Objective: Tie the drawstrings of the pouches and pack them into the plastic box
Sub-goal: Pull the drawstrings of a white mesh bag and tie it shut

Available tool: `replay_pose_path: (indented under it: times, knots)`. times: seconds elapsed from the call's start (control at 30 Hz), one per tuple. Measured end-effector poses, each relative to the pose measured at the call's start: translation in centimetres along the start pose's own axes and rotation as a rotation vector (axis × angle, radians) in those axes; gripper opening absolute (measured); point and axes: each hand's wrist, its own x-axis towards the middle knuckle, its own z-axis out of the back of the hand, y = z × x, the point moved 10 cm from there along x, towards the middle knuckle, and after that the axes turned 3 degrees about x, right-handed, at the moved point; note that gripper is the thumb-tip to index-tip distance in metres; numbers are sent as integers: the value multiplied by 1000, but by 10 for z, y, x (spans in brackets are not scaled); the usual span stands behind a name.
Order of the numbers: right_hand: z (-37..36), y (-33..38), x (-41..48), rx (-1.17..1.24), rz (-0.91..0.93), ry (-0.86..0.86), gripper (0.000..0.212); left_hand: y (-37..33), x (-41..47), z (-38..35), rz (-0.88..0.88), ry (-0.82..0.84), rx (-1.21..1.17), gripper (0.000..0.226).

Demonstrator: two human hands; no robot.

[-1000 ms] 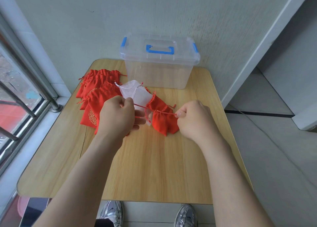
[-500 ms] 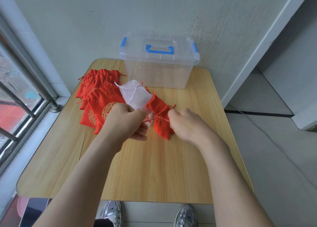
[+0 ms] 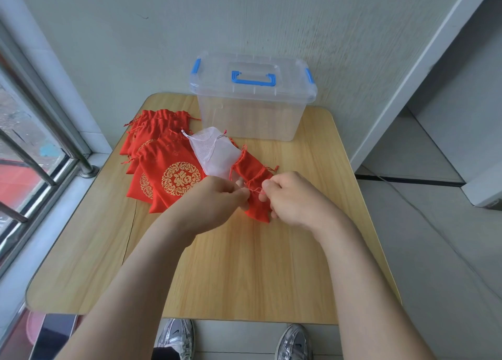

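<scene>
A small plain red pouch (image 3: 254,173) lies mid-table, its neck cinched. My left hand (image 3: 214,200) and my right hand (image 3: 292,199) sit close together over its lower half, each pinching an end of its thin red drawstring (image 3: 254,190). A white mesh pouch (image 3: 214,153) lies just behind it. To the left is a pile of several red pouches with gold emblems (image 3: 168,166). The clear plastic box (image 3: 251,106) with blue handle and latches stands at the back of the table, lid on.
The wooden table (image 3: 244,264) has rounded corners. A window with metal bars (image 3: 32,153) runs along the left, a wall behind, a white door frame (image 3: 407,68) at right. My shoes (image 3: 176,339) show below the front edge.
My hands, first spread apart with the drawstring pulled taut, have come together over the small red pouch. More of the gold-emblem pouch at left is now uncovered.
</scene>
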Motion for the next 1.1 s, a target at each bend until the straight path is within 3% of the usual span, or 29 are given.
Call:
replay_pose_path:
  times: [0.1,0.27,0.47,0.7,0.8,0.97,1.1]
  knots:
    - [2,4,-1,-30,34,-21,49,-3,1,1,-78,-20,50,34]
    - [-5,4,-1,-16,37,46,43,-9,0,8,-107,-70,148,35]
    - [-3,7,1,23,82,-2,39,-12,-3,11,-119,-105,252,35]
    - [-3,15,0,52,121,16,35,-9,-1,20,-107,-226,17,32]
    - [-1,22,-2,94,165,-24,43,-10,-5,27,-83,-299,-90,33]
    - [10,27,-2,199,211,-165,60,-15,-6,28,-100,-274,-215,32]
    - [17,24,0,214,212,-235,46,-13,-5,33,-114,-324,-222,37]
